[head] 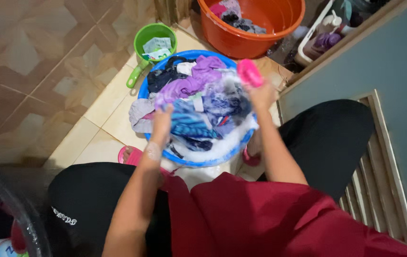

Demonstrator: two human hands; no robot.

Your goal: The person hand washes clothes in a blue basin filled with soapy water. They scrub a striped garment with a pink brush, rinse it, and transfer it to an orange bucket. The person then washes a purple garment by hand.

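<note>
In the head view, the left hand [161,121] presses down on a blue patterned cloth [191,124] at the near left of the blue basin [142,90]. Its fingers are bent and closed into the wet fabric, gripping it. The right hand [260,93] is raised over the right rim of the basin, closed around a pink brush [249,72] whose head points to the far side. The cloth lies on top of a heap of laundry [196,78], purple and dark pieces, with white suds [222,145] along the near rim. Beyond the basin, to the left, a green scoop [149,45] stands on the tiled floor [103,119]. An orange tub [256,38] with more clothes sits at the far right.
</note>
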